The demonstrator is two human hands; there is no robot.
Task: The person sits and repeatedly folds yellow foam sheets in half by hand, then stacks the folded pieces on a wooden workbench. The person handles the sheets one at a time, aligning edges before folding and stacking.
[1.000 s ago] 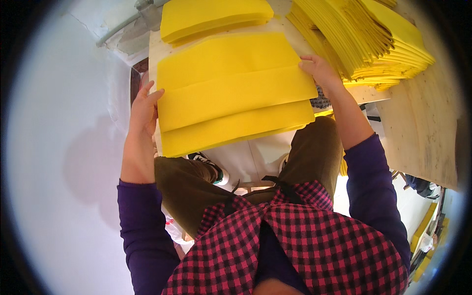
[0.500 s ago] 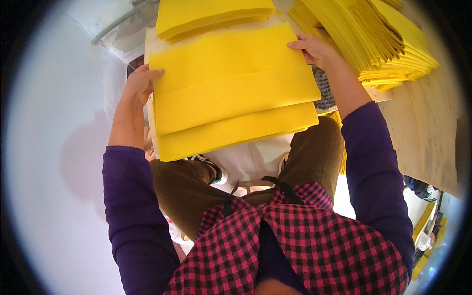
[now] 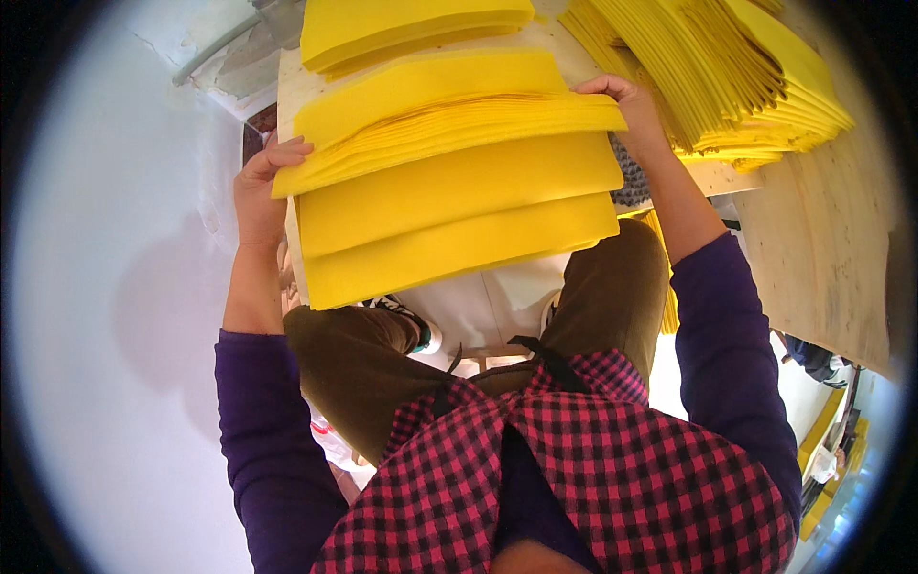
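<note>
A thick stack of yellow sheets (image 3: 449, 134) is lifted at an angle above two lower yellow piles (image 3: 449, 215) on a pale table (image 3: 292, 86). My left hand (image 3: 258, 187) grips the stack's left end, fingers curled over its edge. My right hand (image 3: 626, 105) grips the right end from above. Both purple-sleeved arms reach upward from a red and black checked apron.
Another yellow pile (image 3: 411, 24) lies further back on the table. A large fanned heap of yellow sheets (image 3: 727, 86) sits at the right on a plywood surface (image 3: 822, 249). A white wall (image 3: 115, 287) is close on the left. My knees are under the table edge.
Both hands have moved up and away from me, and the upper stack has lifted off the lower piles, showing its layered edge.
</note>
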